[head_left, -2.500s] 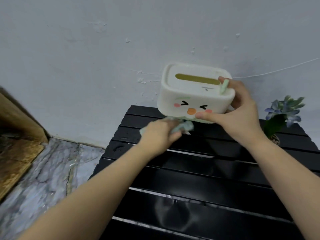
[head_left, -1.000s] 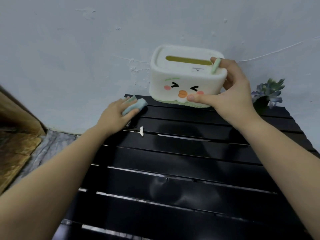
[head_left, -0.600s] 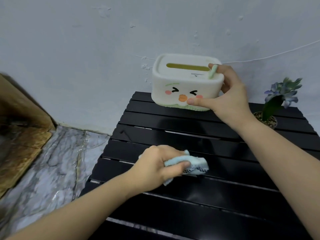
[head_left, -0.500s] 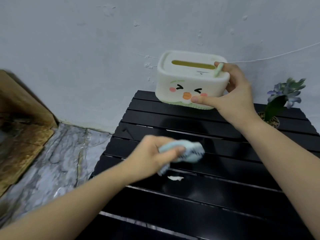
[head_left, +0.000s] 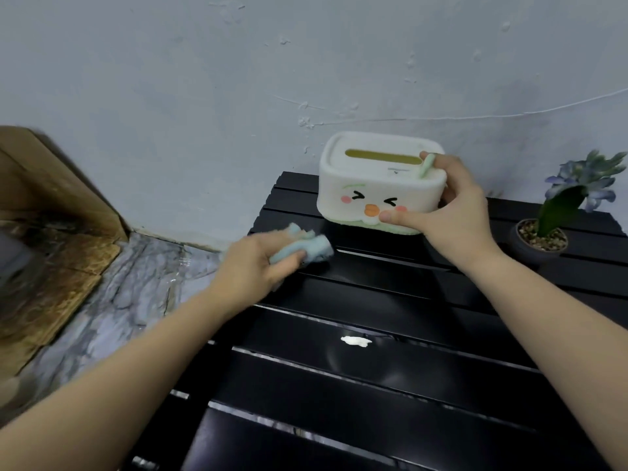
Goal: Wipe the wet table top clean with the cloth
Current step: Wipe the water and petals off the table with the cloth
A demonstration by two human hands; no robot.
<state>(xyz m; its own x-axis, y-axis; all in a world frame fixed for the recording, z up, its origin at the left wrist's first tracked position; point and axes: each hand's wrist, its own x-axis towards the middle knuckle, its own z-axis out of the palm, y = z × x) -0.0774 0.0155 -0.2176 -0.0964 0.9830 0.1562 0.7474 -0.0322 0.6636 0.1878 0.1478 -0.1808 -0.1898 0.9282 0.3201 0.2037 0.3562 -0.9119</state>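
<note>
My left hand (head_left: 253, 266) has its fingers (head_left: 289, 258) bunched tight round the light blue cloth (head_left: 302, 248), pressing it on the black slatted bench (head_left: 390, 379) near the back left corner. My right hand (head_left: 448, 212) has the white tissue box (head_left: 377, 183) with the cartoon face gripped at its right end, thumb along the bottom front edge. A small white scrap (head_left: 355, 341) sits on a middle slat, and a potted plant (head_left: 557, 215) is at the far right.

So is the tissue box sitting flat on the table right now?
No, the right hand holds the tissue box lifted and tilted above the table.
</note>
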